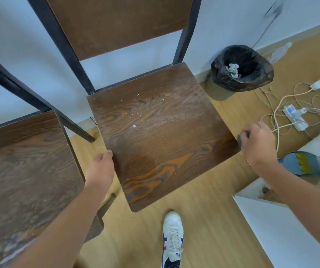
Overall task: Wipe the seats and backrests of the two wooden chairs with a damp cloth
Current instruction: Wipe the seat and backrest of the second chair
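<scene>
At centre frame: wooden chair [155, 132], dark metal frame, backrest [116, 24] upright against the wall, seat speckled with droplets (wet sheen mid-seat). Left hand [101, 167] curled on the seat's left edge, fingers hidden beneath. Right hand [257, 146] at the seat's right edge, closed on a dark cloth [241, 137], mostly hidden. Second chair [20, 171] just beside, left. Black-lined bin [242, 68] and tangled cables [290, 113] on the floor, right.
</scene>
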